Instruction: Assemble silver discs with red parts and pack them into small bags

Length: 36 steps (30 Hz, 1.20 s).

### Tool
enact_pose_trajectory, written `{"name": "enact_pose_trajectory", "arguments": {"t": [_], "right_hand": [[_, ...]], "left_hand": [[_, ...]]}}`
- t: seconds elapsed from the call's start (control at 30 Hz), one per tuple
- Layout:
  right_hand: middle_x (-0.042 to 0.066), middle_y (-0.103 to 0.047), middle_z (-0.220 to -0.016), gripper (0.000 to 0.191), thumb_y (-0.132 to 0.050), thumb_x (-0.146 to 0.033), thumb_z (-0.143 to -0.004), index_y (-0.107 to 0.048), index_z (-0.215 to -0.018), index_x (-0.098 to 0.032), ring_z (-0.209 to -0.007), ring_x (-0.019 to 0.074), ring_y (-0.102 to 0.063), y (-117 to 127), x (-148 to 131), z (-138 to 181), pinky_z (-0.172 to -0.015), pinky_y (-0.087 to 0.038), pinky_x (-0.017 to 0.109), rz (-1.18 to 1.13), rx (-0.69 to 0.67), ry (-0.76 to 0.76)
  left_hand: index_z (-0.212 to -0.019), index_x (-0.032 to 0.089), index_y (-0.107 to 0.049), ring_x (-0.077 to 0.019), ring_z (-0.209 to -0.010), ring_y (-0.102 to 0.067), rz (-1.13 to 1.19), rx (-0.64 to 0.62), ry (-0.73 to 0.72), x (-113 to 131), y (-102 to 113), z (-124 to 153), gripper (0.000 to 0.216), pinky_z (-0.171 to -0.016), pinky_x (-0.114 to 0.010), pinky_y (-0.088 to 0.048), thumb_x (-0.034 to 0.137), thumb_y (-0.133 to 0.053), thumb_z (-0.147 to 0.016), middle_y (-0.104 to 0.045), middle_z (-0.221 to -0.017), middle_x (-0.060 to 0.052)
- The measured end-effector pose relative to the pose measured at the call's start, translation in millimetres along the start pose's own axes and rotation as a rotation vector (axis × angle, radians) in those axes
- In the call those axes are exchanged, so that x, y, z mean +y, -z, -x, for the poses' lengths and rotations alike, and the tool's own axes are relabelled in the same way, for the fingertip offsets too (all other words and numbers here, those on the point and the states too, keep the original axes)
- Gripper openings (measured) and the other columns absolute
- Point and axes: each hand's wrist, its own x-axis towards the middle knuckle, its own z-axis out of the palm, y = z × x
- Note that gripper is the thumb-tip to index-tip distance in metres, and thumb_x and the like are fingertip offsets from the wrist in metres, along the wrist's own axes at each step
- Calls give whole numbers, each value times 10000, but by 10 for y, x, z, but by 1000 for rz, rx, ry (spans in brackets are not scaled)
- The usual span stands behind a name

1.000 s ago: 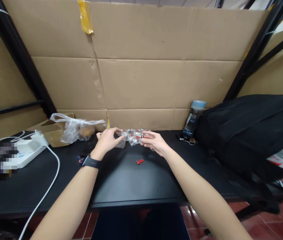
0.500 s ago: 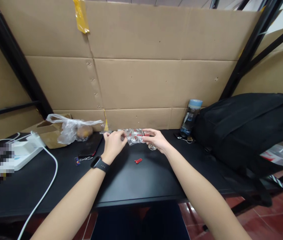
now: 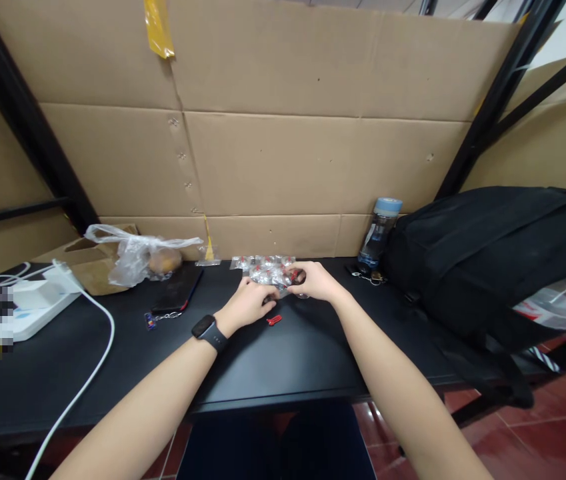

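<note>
A pile of small clear bags with red parts lies at the back of the black table. My right hand rests at the pile's right edge, its fingertips pinched on a small bag with a red part inside. My left hand, with a black watch on the wrist, lies just in front of the pile. Its fingers are curled against a clear bag between the two hands, and what they grip is hidden. One loose red part sits on the table just right of my left hand.
A black phone and a keychain lie to the left, behind them a plastic bag and a brown paper bag. A white power strip with a cable is far left. A water bottle and a black backpack stand on the right.
My left hand has moved right and toward me, from the pile's left edge to just in front of it. My right hand has stayed at the pile's right side.
</note>
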Motion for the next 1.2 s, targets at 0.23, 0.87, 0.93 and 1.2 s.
{"name": "enact_pose_trajectory", "arguments": {"t": [0.23,0.87,0.93,1.2], "right_hand": [[6,-727,-818,381,-844,-318,-596,-753,-944,-194,-724,158,-665,179,-96,67,-685,-468,224,118,-182,-63],[72,-712,-960,689,-861,-397,-627,-650,-1266,-247,-950,256,-663,-73,-129,109,-769,-471,277,359,-198,-103],[75,-707,-956,716,-864,-406,-634,-632,-1292,-244,-931,252,-669,-116,-102,97,-758,-475,273,340,-177,-107],[19,-689,-836,430,-862,-216,-658,-708,-1060,-201,-732,157,-644,-198,-40,36,-678,-450,222,222,-161,-4]], "left_hand": [[-1149,334,-709,-219,-1166,-591,20,-110,-75,-12,-25,32,265,-957,-356,-299,331,-519,-965,-672,-1276,-17],[-1281,441,-647,-282,-1326,-492,3,-239,-25,-26,21,56,338,-1003,-418,-276,380,-497,-985,-540,-1473,-39],[-1279,451,-645,-284,-1328,-493,6,-249,-17,-16,31,54,343,-1009,-429,-283,363,-500,-981,-538,-1474,-37],[-1247,447,-670,-273,-1320,-507,26,-237,-2,-9,26,53,325,-1027,-422,-300,379,-532,-961,-545,-1465,-22]]}}
